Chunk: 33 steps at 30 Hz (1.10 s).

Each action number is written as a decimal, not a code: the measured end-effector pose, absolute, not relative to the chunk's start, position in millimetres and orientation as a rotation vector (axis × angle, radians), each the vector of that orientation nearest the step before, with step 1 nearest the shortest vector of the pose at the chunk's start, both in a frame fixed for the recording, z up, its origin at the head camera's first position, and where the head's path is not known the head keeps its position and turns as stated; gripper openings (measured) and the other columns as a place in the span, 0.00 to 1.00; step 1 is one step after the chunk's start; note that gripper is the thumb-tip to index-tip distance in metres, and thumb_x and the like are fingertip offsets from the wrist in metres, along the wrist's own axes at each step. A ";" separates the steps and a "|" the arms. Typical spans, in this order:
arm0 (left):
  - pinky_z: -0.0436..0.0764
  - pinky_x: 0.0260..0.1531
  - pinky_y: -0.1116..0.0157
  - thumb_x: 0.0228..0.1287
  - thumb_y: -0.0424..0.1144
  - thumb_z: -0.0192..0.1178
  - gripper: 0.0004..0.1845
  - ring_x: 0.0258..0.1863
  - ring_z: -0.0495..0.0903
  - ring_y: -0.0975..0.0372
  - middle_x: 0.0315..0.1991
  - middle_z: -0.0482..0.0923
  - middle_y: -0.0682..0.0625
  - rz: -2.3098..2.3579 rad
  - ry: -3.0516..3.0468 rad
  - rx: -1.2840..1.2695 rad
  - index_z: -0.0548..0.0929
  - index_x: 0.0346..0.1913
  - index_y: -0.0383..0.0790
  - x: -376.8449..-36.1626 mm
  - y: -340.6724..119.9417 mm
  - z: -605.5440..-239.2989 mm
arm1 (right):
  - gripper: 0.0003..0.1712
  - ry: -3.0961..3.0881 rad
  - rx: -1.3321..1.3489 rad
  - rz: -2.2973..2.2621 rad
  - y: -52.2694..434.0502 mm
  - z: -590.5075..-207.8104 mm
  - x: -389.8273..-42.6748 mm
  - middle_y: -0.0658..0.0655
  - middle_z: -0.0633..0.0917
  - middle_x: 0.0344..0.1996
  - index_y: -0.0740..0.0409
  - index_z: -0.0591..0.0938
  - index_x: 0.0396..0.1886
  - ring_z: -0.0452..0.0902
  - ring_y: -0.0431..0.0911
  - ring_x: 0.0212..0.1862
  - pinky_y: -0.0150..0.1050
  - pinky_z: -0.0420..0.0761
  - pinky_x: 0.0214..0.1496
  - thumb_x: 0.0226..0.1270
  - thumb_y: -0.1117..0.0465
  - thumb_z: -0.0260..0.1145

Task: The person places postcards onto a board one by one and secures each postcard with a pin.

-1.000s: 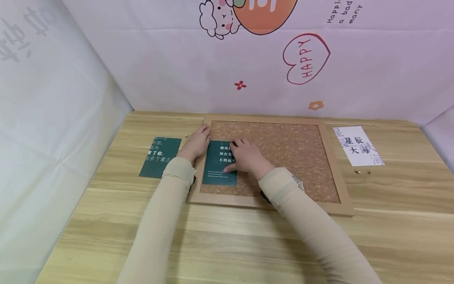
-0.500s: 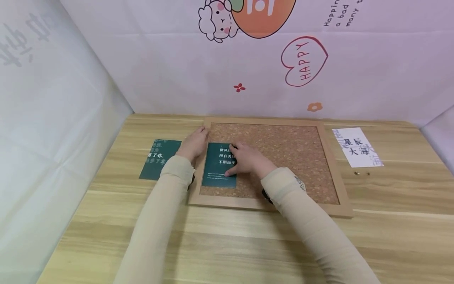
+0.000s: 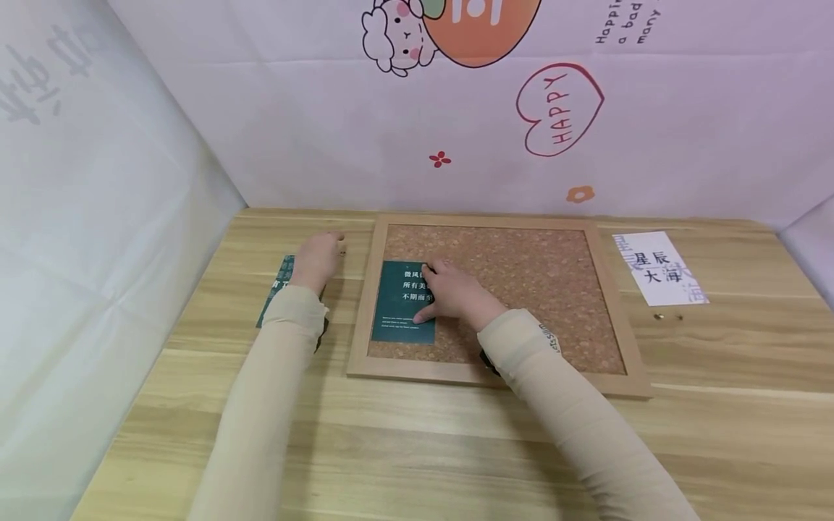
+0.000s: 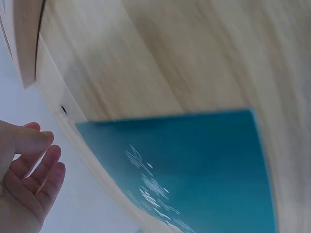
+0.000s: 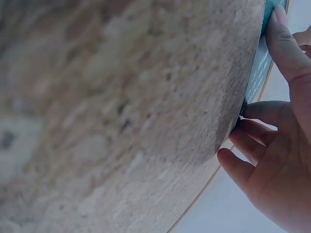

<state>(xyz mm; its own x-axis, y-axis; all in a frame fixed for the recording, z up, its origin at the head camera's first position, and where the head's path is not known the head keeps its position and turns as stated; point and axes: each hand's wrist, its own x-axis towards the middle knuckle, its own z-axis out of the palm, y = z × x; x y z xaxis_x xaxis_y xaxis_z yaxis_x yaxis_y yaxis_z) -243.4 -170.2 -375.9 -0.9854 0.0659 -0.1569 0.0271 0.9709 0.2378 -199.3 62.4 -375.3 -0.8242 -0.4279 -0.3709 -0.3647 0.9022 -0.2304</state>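
A dark green card (image 3: 397,311) with white lettering lies on the left part of a wood-framed cork board (image 3: 521,289). My right hand (image 3: 456,293) rests at that card's right edge; its thumb presses on the card and the fingertips touch near the upper corner, as the right wrist view also shows. Left of the board, my left hand (image 3: 316,260) hovers over a second green card (image 4: 194,165), partly hiding it in the head view. Its fingers are loosely bent with nothing visible between them. A tiny dark pin-like piece (image 4: 63,109) lies on the table just beyond its fingertips.
To the board's right lies a white card (image 3: 659,268) with black characters. Two small metallic pieces (image 3: 659,316) are on the table (image 3: 417,449) below it. A printed white cloth (image 3: 326,130) hangs behind the table, with another at the left.
My left hand has let go of the board's left frame and moved left, over the second green card toward the small piece. The right hand stays on its card.
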 end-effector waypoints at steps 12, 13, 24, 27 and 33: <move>0.79 0.54 0.51 0.73 0.34 0.48 0.18 0.59 0.76 0.46 0.61 0.75 0.37 0.417 2.969 0.059 0.74 0.62 0.33 -241.5 -169.9 -378.3 | 0.58 2.628 -0.551 -0.224 62.4 -375.5 -198.7 0.61 0.52 0.76 0.62 0.52 0.75 0.49 0.55 0.77 0.51 0.61 0.74 0.55 0.37 0.68; 0.79 0.53 0.51 0.73 0.34 0.49 0.18 0.58 0.76 0.46 0.61 0.75 0.37 0.421 2.967 0.056 0.74 0.61 0.33 -241.3 -169.7 -378.3 | 0.58 2.628 -0.550 -0.223 62.4 -375.8 -198.7 0.61 0.52 0.76 0.62 0.52 0.75 0.48 0.55 0.77 0.51 0.61 0.74 0.55 0.37 0.68; 0.80 0.52 0.54 0.71 0.34 0.51 0.15 0.54 0.78 0.48 0.56 0.77 0.37 0.403 2.944 0.032 0.77 0.56 0.31 -241.6 -165.5 -383.8 | 0.58 2.637 -0.575 -0.211 62.6 -375.6 -199.1 0.62 0.53 0.75 0.63 0.53 0.75 0.49 0.55 0.76 0.51 0.61 0.74 0.56 0.37 0.67; 0.79 0.54 0.54 0.71 0.33 0.51 0.14 0.55 0.77 0.48 0.56 0.76 0.37 0.408 2.942 0.031 0.77 0.56 0.31 -241.8 -164.7 -385.1 | 0.58 2.641 -0.581 -0.203 63.2 -375.9 -199.2 0.62 0.53 0.75 0.63 0.53 0.75 0.49 0.55 0.76 0.51 0.62 0.74 0.56 0.37 0.67; 0.78 0.54 0.53 0.72 0.32 0.51 0.14 0.55 0.76 0.48 0.56 0.75 0.37 0.419 2.940 0.010 0.77 0.56 0.32 -242.8 -164.7 -387.8 | 0.58 2.642 -0.599 -0.176 63.0 -376.5 -199.5 0.63 0.53 0.75 0.64 0.52 0.75 0.49 0.55 0.76 0.50 0.61 0.74 0.56 0.36 0.66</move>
<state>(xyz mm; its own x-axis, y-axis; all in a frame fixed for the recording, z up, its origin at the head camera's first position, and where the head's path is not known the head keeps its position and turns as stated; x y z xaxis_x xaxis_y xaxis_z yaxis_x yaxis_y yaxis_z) -242.8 -164.7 -387.8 -0.9852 0.0309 -0.1685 -0.0174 0.9605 0.2778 -199.5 63.0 -376.5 -0.8172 -0.4373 -0.3755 -0.3836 0.8988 -0.2120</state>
